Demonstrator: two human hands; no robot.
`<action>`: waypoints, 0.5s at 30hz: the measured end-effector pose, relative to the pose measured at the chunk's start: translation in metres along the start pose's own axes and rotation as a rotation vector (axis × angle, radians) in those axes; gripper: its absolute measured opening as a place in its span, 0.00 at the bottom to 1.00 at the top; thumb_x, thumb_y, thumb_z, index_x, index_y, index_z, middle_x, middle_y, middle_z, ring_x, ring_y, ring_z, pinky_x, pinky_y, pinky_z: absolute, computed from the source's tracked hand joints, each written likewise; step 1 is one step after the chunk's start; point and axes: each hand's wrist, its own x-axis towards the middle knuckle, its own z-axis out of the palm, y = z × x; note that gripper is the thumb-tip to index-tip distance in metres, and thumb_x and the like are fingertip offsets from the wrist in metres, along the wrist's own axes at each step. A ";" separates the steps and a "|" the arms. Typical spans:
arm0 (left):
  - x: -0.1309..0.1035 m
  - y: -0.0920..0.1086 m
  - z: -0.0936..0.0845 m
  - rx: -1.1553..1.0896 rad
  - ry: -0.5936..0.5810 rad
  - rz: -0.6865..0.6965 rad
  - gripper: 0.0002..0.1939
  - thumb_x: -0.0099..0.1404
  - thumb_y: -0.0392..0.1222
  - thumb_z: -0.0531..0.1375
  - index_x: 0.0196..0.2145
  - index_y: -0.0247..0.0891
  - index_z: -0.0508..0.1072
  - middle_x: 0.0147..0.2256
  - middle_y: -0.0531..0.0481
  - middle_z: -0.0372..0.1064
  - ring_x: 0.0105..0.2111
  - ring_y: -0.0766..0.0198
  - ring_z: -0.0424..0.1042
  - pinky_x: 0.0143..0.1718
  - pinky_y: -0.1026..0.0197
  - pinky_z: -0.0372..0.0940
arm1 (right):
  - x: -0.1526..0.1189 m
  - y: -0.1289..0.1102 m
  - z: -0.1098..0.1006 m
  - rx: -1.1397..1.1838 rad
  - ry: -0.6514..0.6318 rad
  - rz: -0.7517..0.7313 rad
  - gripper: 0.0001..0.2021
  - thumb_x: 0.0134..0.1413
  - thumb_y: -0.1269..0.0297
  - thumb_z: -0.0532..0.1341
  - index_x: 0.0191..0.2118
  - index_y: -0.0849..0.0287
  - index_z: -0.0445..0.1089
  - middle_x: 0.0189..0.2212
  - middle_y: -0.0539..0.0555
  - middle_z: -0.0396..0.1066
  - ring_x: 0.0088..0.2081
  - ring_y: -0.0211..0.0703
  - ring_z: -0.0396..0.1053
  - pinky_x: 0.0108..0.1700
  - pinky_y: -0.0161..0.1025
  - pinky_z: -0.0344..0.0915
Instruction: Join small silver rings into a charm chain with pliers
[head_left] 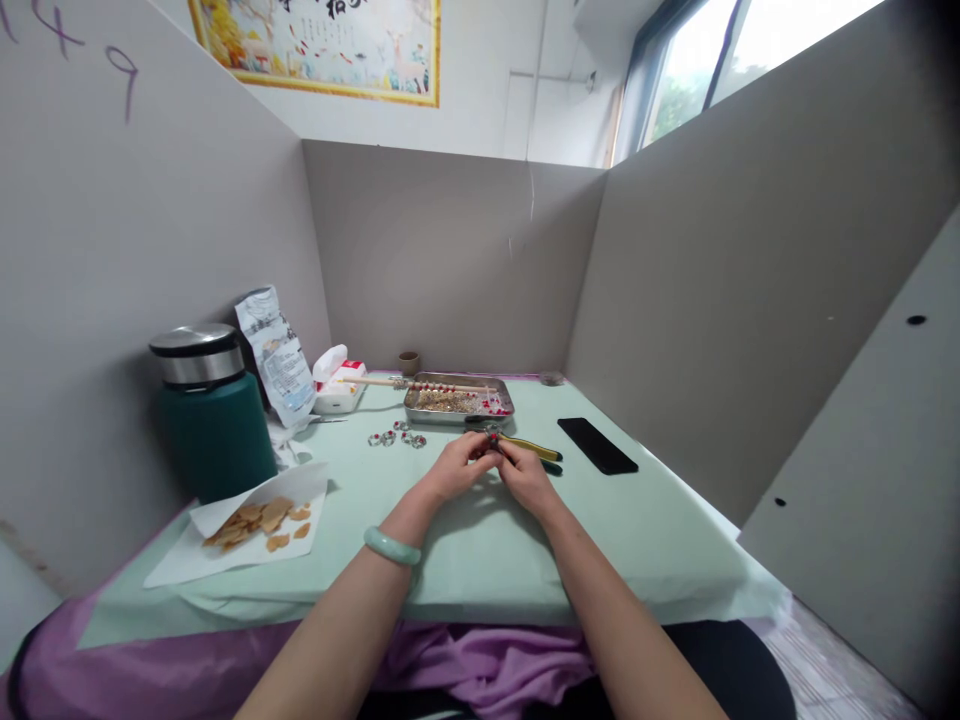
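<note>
Both hands meet above the table's middle. Between the fingertips is a small silver ring with a red bead (493, 440), partly hidden by the fingers. My left hand (456, 468), with a pale green bangle on its wrist, pinches it from the left. From the right, the fingers of my right hand (529, 480) close on it too. Just behind the right hand lie pliers with yellow and green handles (541, 450), their head mostly covered. Several similar red-beaded silver rings (397, 436) rest on the cloth left of the hands.
Behind the hands stands a metal tray (459, 420) of small beads, with a wooden stick (379, 381) carrying rings across it. A black phone (598, 446) lies right. At left are a green flask (214, 430), a foil pouch (276, 355), tissues (339, 390) and chips on paper (180, 565).
</note>
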 end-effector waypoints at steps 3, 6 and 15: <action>0.000 -0.002 -0.001 0.115 -0.044 0.031 0.11 0.58 0.45 0.57 0.34 0.35 0.72 0.29 0.51 0.66 0.27 0.67 0.66 0.31 0.64 0.62 | 0.000 0.002 -0.002 -0.010 -0.012 0.039 0.12 0.55 0.65 0.51 0.35 0.60 0.71 0.25 0.51 0.71 0.27 0.39 0.66 0.31 0.33 0.60; -0.001 -0.001 -0.001 0.102 -0.087 -0.001 0.14 0.59 0.47 0.56 0.39 0.35 0.70 0.28 0.52 0.66 0.24 0.68 0.66 0.28 0.65 0.61 | 0.000 0.004 -0.004 -0.014 -0.004 0.029 0.12 0.54 0.65 0.52 0.37 0.59 0.72 0.30 0.52 0.73 0.31 0.41 0.68 0.34 0.34 0.62; -0.005 0.004 -0.003 0.095 -0.107 -0.049 0.18 0.59 0.50 0.56 0.41 0.34 0.70 0.29 0.50 0.69 0.24 0.68 0.67 0.27 0.65 0.62 | 0.002 0.003 -0.005 0.055 -0.056 0.003 0.12 0.55 0.63 0.53 0.39 0.58 0.73 0.34 0.51 0.74 0.37 0.43 0.69 0.40 0.36 0.63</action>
